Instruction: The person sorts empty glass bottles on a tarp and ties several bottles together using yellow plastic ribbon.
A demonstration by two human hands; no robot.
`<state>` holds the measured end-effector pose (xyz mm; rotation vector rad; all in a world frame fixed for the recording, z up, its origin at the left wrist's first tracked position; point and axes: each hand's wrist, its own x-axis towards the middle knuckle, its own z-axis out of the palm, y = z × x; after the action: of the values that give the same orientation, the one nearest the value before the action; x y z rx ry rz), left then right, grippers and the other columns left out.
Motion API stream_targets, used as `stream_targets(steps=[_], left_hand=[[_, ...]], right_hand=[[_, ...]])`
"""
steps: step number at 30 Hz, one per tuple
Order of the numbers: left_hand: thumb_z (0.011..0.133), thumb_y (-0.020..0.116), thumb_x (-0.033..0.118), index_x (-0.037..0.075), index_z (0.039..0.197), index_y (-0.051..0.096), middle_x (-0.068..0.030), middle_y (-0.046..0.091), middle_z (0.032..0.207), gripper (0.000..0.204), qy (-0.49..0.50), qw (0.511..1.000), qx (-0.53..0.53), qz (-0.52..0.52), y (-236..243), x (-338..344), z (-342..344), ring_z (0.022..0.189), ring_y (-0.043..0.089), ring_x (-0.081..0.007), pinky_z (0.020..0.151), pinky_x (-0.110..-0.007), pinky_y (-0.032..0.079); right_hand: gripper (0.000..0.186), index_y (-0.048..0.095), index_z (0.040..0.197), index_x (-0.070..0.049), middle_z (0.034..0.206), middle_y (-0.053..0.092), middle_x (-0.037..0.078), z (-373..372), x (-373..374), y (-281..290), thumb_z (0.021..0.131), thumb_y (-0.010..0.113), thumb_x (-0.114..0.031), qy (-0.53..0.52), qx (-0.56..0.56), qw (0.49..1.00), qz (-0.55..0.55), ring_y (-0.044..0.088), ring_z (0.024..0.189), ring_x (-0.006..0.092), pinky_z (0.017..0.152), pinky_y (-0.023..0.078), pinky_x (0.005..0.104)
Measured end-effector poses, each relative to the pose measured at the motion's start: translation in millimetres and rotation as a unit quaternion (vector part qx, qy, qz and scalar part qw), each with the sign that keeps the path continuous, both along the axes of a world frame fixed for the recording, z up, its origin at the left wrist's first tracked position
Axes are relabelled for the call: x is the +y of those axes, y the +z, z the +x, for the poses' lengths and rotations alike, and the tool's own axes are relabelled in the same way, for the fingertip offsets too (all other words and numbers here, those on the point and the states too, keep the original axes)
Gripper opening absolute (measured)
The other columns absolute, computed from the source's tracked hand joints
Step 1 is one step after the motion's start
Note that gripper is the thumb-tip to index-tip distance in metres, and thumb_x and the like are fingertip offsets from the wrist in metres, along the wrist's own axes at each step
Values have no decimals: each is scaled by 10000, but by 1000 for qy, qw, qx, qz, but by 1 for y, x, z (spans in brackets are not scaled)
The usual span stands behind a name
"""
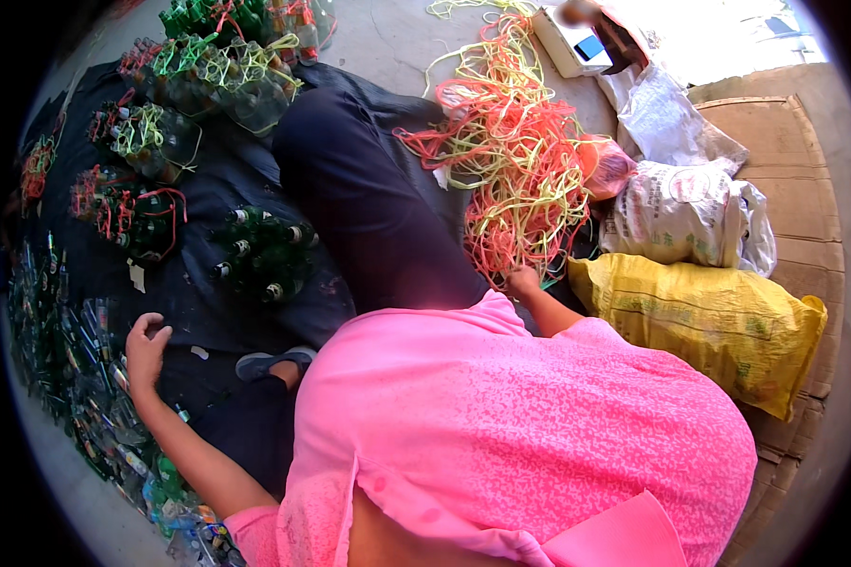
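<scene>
My left hand (pixel 147 354) hangs above the dark sheet near the heap of bottles, fingers bent and apart, with nothing in it. At the near edge of a tangled pile of red and yellow plastic string (pixel 529 161), my right hand (pixel 522 282) is closed on some strands. A loose cluster of green glass bottles (pixel 267 250) stands on the sheet left of my raised knee. Beyond it are bundles of bottles tied with string, among them a green bundle (pixel 140 222) and clear ones (pixel 156 142).
Many loose bottles (pixel 85 350) lie along the left edge. A yellow woven sack (pixel 700 321) and a white sack (pixel 676 213) rest on flattened cardboard (pixel 785 180) at right. A white box (pixel 569 42) sits beyond the string. The black sheet (pixel 194 283) covers the floor.
</scene>
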<state>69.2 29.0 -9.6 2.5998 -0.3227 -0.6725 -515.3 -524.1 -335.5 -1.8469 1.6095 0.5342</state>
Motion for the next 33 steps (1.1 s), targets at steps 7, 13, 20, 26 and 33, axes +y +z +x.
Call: stream_targets(steps=[7, 13, 20, 26, 33], left_hand=[[929, 701, 67, -16, 1310, 623, -61, 686, 998, 398, 19, 998, 41, -33, -23, 17, 2, 880, 636, -138, 808, -283, 534], [939, 690, 73, -19, 1315, 624, -64, 685, 998, 393, 38, 997, 62, -10, -18, 27, -5, 873, 631, -135, 796, -283, 538], [937, 679, 69, -21, 1312, 625, -75, 690, 1006, 390, 48, 996, 57, -53, -24, 25, -5, 857, 630, -138, 786, -287, 535], [954, 662, 71, -25, 1315, 623, -69, 693, 1011, 375, 30, 996, 9, -87, -13, -4, 3, 862, 633, -122, 791, -273, 535], [1010, 681, 132, -9, 1322, 623, -65, 708, 1043, 347, 47, 933, -88, -347, 41, -88, -18, 921, 674, -131, 887, -286, 551]], right_hand=[[196, 773, 986, -100, 940, 780, 148, 79, -101, 37, 883, 655, -216, -129, -70, 949, -280, 761, 874, 233, 818, 579, 388], [133, 654, 1050, -93, 661, 545, -21, 98, -110, 28, 921, 622, -77, -447, -280, 839, 135, 553, 559, 166, 527, 476, 309], [276, 741, 1123, -11, 799, 731, 50, 185, -87, 164, 1005, 634, -236, -93, -421, 891, -145, 666, 732, 114, 694, 514, 289], [311, 686, 1214, -16, 756, 667, 3, 247, -88, 427, 1096, 536, -262, -50, -722, 675, -145, 403, 503, -1, 445, 289, 192], [305, 650, 1251, 34, 814, 680, 31, 294, -39, 484, 1039, 563, -168, -32, -765, 622, -161, 425, 557, 13, 498, 318, 190]])
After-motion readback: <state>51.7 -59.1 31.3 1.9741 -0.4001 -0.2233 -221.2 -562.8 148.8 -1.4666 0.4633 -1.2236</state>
